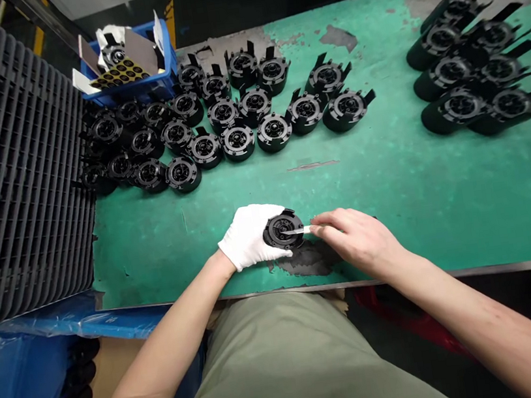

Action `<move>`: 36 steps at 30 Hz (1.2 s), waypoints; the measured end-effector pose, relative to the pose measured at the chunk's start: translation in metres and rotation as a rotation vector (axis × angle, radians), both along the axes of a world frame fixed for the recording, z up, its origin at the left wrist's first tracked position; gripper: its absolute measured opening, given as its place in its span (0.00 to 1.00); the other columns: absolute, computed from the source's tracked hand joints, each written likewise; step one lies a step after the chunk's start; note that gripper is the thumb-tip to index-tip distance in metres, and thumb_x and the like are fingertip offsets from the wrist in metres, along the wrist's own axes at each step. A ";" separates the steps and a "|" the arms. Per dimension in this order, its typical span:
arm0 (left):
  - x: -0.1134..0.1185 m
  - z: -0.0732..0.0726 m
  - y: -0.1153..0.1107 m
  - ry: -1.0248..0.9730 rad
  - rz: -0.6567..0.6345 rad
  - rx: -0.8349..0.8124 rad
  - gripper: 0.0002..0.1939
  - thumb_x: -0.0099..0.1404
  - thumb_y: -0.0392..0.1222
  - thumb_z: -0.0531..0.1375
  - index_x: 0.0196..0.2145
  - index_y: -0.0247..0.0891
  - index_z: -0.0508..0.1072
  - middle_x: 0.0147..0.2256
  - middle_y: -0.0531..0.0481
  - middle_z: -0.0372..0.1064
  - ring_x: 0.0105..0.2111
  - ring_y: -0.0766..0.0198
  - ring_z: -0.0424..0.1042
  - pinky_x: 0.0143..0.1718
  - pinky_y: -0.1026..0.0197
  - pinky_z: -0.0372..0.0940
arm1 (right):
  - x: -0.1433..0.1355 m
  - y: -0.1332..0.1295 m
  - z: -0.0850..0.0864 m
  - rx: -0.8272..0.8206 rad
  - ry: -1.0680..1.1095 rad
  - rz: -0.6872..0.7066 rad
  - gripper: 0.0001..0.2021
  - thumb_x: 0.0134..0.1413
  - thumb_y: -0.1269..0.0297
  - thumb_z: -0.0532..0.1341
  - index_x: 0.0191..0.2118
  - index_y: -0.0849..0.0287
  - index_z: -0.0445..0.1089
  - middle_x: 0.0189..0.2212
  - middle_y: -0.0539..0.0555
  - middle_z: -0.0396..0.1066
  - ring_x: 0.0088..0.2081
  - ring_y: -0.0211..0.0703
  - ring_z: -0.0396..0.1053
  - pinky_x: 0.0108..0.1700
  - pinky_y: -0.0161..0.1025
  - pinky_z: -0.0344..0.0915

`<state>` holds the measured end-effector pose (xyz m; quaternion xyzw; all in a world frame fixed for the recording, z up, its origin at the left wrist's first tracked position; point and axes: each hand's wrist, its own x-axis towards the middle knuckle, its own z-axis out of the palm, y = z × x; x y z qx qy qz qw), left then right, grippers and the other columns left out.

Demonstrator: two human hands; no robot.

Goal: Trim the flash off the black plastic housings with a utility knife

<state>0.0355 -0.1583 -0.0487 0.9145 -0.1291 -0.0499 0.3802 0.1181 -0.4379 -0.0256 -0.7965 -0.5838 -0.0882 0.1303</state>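
Note:
My left hand point(252, 235), in a white glove, is wrapped round the side of a round black part point(284, 230) near the front edge of the green table point(381, 176). The bare fingers of my right hand point(354, 236) pinch a thin, light-coloured tool point(303, 230) from the right. Its pointed end reaches over the middle of the black part, whose ringed face is turned up. Whether the tip touches the face cannot be made out.
Many similar black parts point(237, 140) stand across the back left, with another group point(459, 102) at the right. A blue bin point(146, 87) holds cards and gold round stickers. Stacked dark grids point(8, 162) rise at the left.

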 end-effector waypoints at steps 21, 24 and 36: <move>-0.001 0.002 -0.002 -0.003 0.018 0.026 0.34 0.61 0.69 0.73 0.55 0.42 0.80 0.53 0.43 0.83 0.53 0.43 0.83 0.52 0.51 0.72 | -0.011 0.009 -0.010 0.257 0.287 -0.190 0.08 0.75 0.71 0.59 0.54 0.53 0.69 0.47 0.57 0.78 0.43 0.43 0.78 0.44 0.39 0.75; -0.001 0.001 -0.001 -0.008 0.011 0.020 0.35 0.61 0.68 0.74 0.56 0.42 0.79 0.55 0.43 0.82 0.55 0.44 0.82 0.54 0.51 0.72 | -0.011 0.009 -0.005 0.219 0.301 -0.171 0.07 0.76 0.70 0.61 0.54 0.53 0.69 0.43 0.54 0.80 0.41 0.42 0.80 0.41 0.37 0.74; 0.001 0.006 -0.002 0.005 -0.004 0.031 0.31 0.62 0.65 0.73 0.55 0.43 0.79 0.52 0.46 0.83 0.53 0.45 0.82 0.51 0.52 0.72 | -0.021 0.007 0.007 -0.044 0.276 -0.213 0.08 0.80 0.63 0.56 0.53 0.56 0.72 0.42 0.53 0.81 0.34 0.41 0.79 0.30 0.39 0.65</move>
